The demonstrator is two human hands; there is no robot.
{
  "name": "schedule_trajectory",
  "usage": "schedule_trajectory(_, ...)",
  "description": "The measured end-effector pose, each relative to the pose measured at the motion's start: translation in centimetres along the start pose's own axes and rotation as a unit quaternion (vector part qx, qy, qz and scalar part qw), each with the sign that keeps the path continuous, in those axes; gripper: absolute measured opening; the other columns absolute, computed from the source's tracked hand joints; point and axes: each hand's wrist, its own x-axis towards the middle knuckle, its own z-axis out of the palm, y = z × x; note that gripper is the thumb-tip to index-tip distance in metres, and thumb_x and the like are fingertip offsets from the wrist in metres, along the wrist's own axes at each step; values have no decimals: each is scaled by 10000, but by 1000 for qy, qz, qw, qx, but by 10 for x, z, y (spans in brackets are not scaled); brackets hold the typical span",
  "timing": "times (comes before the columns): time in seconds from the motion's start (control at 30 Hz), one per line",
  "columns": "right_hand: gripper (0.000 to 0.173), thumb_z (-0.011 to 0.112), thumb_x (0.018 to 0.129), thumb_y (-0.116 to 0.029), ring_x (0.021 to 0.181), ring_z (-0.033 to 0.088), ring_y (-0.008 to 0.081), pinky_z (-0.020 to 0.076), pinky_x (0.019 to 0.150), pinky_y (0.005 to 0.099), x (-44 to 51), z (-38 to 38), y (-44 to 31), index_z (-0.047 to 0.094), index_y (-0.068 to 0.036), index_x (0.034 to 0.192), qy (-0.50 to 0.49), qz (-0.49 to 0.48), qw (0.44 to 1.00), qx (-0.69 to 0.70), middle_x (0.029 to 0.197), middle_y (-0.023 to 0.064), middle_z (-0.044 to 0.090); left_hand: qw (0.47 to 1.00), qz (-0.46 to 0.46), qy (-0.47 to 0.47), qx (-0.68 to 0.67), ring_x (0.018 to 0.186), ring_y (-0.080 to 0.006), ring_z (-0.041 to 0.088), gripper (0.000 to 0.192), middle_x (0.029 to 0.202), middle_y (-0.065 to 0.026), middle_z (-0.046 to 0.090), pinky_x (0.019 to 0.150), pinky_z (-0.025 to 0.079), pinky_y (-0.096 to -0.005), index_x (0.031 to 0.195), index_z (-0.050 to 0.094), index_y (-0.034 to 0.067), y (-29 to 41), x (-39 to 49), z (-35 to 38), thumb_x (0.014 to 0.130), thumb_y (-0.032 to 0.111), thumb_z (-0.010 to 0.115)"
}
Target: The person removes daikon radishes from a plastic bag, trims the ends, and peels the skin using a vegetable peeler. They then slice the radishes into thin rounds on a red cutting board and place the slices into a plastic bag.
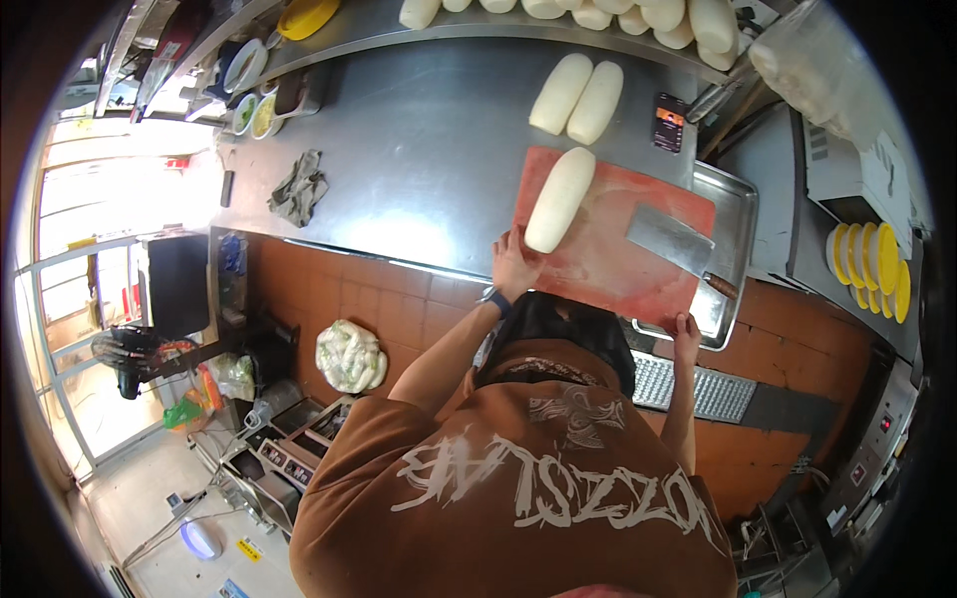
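My left hand (516, 263) is at the near left corner of a red cutting board (609, 273), its fingers by the lower end of a peeled white radish (561, 200). My right hand (686, 333) grips the board's near right corner. On the board's right side lies a cleaver (671, 239), its wooden handle pointing to the near right over the board's edge. Two more peeled white radishes (561, 93) (596, 102) lie side by side on the steel table beyond the board. Whether my left fingers pinch the board's edge cannot be told.
A metal tray (740, 224) sits partly under the board's right side. Behind the board a phone (668, 123) lies on the steel table (419, 149). A grey cloth (298, 188) is at the left. More radishes (591, 16) fill the shelf above; a bag of vegetables (351, 356) stands on the floor.
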Motion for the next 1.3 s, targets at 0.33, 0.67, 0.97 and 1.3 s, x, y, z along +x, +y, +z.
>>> schedule_trajectory(0.33, 449, 682, 937, -339, 995, 720, 404, 567, 886, 492, -11, 64, -219, 667, -37, 1268, 62, -86, 800, -590, 1027, 228, 745, 994, -49, 34, -89, 1422, -478, 359, 829, 1508, -333, 414, 1173, 336, -530, 1495, 416, -34, 3, -14, -22, 819, 281, 778)
schedule_trajectory(0.67, 272, 567, 1024, -262, 642, 660, 374, 497, 582, 427, -16, 368, -594, 648, -32, 904, -36, -569, 748, -340, 677, 161, 642, 932, -54, 120, -337, 608, -323, 672, 284, 713, -231, 660, 611, 516, -386, 1012, 730, -15, 0, -4, -72, 1006, 232, 590)
schedule_trajectory(0.97, 444, 586, 909, -323, 1209, 639, 411, 525, 1022, 470, 62, 529, -684, 730, 25, 1144, 130, -440, 660, -595, 1260, 288, 662, 953, -69, 45, -292, 561, -387, 322, 415, 601, -237, 447, 515, 374, -443, 790, 588, -52, -8, -14, -76, 966, 318, 650)
schedule_trajectory(1.3, 346, 639, 968, -316, 866, 688, 237, 523, 766, 378, -36, 382, -587, 634, -56, 1196, -69, -326, 849, -409, 981, 159, 697, 946, 3, 79, -315, 804, -302, 572, 197, 856, -168, 620, 729, 464, -426, 958, 626, 2, 14, 15, -58, 933, 192, 670)
